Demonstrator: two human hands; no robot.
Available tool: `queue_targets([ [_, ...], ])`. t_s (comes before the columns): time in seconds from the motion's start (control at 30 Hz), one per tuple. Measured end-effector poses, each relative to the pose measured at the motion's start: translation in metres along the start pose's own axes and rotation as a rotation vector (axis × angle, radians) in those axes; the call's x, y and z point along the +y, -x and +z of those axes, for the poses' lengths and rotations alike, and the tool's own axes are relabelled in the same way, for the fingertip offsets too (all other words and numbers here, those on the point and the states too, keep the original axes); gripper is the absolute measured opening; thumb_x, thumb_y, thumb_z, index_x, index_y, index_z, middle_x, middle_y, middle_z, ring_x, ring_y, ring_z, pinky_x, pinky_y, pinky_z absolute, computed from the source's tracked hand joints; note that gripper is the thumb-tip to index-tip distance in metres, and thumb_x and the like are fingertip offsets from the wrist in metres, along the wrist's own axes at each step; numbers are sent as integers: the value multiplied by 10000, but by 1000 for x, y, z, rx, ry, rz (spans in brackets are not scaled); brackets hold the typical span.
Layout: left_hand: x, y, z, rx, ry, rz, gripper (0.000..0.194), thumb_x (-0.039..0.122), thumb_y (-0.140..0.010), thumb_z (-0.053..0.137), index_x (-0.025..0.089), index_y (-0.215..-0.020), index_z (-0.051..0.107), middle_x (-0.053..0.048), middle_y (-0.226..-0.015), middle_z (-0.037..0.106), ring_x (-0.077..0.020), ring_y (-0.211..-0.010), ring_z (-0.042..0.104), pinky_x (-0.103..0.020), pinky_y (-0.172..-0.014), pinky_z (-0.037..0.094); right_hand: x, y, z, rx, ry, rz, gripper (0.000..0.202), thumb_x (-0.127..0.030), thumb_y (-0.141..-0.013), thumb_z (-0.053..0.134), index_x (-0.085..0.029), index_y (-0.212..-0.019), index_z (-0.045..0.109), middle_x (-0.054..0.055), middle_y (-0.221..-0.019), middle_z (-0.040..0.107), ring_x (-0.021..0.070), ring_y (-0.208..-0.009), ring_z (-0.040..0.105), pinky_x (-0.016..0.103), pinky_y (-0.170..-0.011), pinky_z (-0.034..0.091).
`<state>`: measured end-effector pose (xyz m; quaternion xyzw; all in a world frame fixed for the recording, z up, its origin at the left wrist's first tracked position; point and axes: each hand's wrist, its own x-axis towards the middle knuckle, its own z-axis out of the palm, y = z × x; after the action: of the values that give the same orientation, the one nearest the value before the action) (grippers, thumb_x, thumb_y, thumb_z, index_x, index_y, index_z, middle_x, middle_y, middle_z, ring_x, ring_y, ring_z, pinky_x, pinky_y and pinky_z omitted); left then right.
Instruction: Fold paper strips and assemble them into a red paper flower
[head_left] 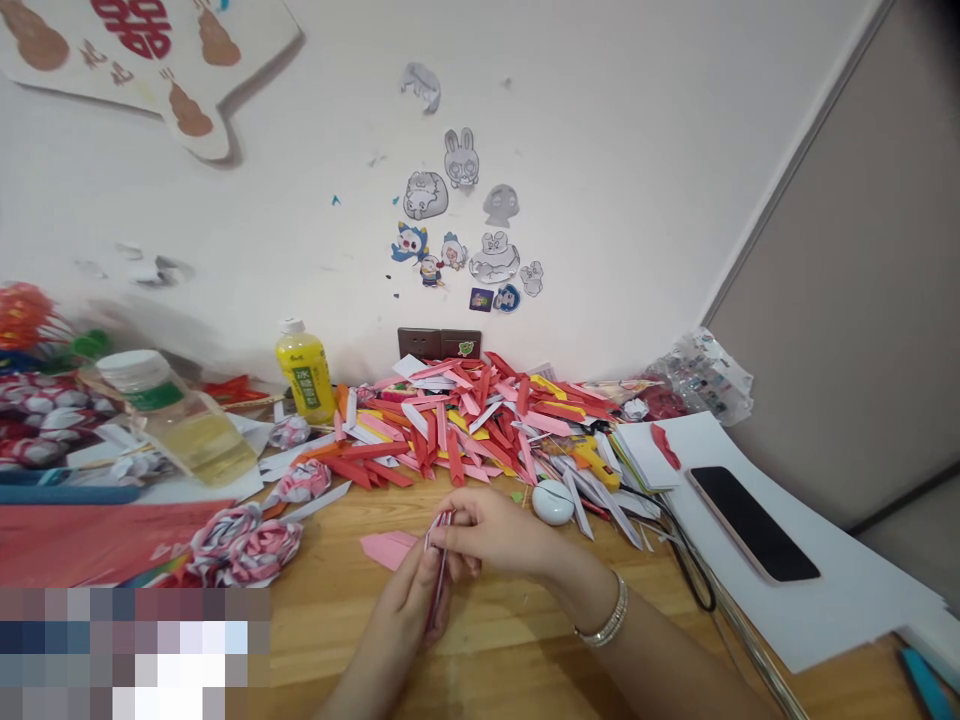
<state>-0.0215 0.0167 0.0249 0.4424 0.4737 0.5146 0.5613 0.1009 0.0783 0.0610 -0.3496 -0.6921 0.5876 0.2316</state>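
Note:
Both my hands meet over the wooden table, closed on a narrow stack of folded paper (436, 592) with pink, white and dark edges. My left hand (409, 595) grips its lower part from the side. My right hand (487, 530), below a bracelet on the wrist, pinches its upper end. The fingers hide much of the paper. Just left of them a pink folded paper piece (384, 547) lies flat on the wood. Beyond my hands spreads a heap of folded paper strips (457, 425) in red, pink, white and yellow.
A white mouse (553, 502) and a yellow glue gun (596, 462) sit right of the heap. A phone (754, 522) rests on white paper sheets (825, 630). Leftward are pink-and-white paper balls (244, 545), a tilted jar (184, 425) of yellow liquid and a drink bottle (304, 375).

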Motion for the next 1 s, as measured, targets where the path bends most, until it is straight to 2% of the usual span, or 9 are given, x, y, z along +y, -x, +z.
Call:
queue_targets([
  [0.17, -5, -4, 0, -131, 151, -170, 530, 729, -668, 488, 205, -740, 516, 54, -448, 520, -55, -253, 299, -184, -280, 163, -4, -2, -6, 17, -61, 6, 126, -235, -831, 543, -157, -740, 507, -66, -484, 520, 60, -408, 459, 157, -415, 358],
  [0.3, -1, -2, -2, -206, 268, -260, 482, 662, -664, 577, 197, -779, 516, 64, -499, 527, -22, -267, 279, -159, -291, 165, -7, 0, -15, 19, -98, -15, 154, -279, -838, 547, -159, -758, 493, -68, -490, 522, 61, -411, 460, 160, -425, 354],
  [0.53, -6, -3, -6, -122, 141, -154, 492, 672, -659, 585, 195, -734, 492, 122, -428, 351, -17, -321, 159, -141, -321, 124, 2, -3, -10, 92, -101, -84, 145, -271, -820, 569, -154, -758, 510, -66, -518, 525, 58, -426, 469, 158, -416, 357],
  [0.7, -9, -4, -4, -135, 79, -139, 535, 712, -659, 535, 192, -786, 518, 130, -419, 301, -33, -333, 135, -149, -314, 112, 1, -3, -15, -23, -97, -5, 205, -316, -749, 665, -148, -790, 555, -64, -512, 549, 64, -418, 489, 164, -415, 387],
  [0.77, -9, -4, -3, -131, 52, -130, 532, 706, -668, 529, 188, -791, 537, 123, -418, 310, -39, -332, 149, -154, -314, 115, 1, -3, -17, -23, -98, 38, 248, -362, -742, 673, -144, -765, 559, -64, -496, 547, 63, -407, 488, 168, -421, 390],
  [0.83, -9, -5, -2, -98, -7, -106, 519, 694, -674, 533, 186, -775, 563, 108, -413, 345, -53, -329, 220, -161, -315, 169, 1, -5, -18, 4, -115, 60, 273, -387, -737, 676, -144, -750, 551, -66, -482, 542, 63, -398, 486, 169, -422, 382],
  [0.9, -8, -5, -4, -41, -98, -21, 481, 658, -704, 528, 189, -782, 601, 56, -459, 476, -100, -385, 406, -187, -361, 318, 2, -6, -17, 20, -140, 68, 280, -387, -731, 682, -145, -746, 543, -69, -468, 539, 63, -385, 479, 170, -416, 373],
  [0.97, -8, -5, -7, 9, -233, 132, 411, 574, -747, 538, 201, -890, 637, -34, -695, 667, -194, -651, 613, -255, -569, 479, 4, -6, -16, 43, -171, 64, 276, -380, -727, 684, -147, -739, 536, -71, -453, 537, 58, -364, 461, 166, -402, 357],
  [1.0, -9, -4, -9, 26, -321, 198, 387, 522, -754, 557, 212, -973, 633, -66, -869, 705, -237, -819, 639, -291, -696, 495, 4, -6, -16, 64, -189, 61, 273, -373, -724, 686, -148, -735, 534, -72, -447, 536, 54, -354, 449, 162, -393, 346],
])
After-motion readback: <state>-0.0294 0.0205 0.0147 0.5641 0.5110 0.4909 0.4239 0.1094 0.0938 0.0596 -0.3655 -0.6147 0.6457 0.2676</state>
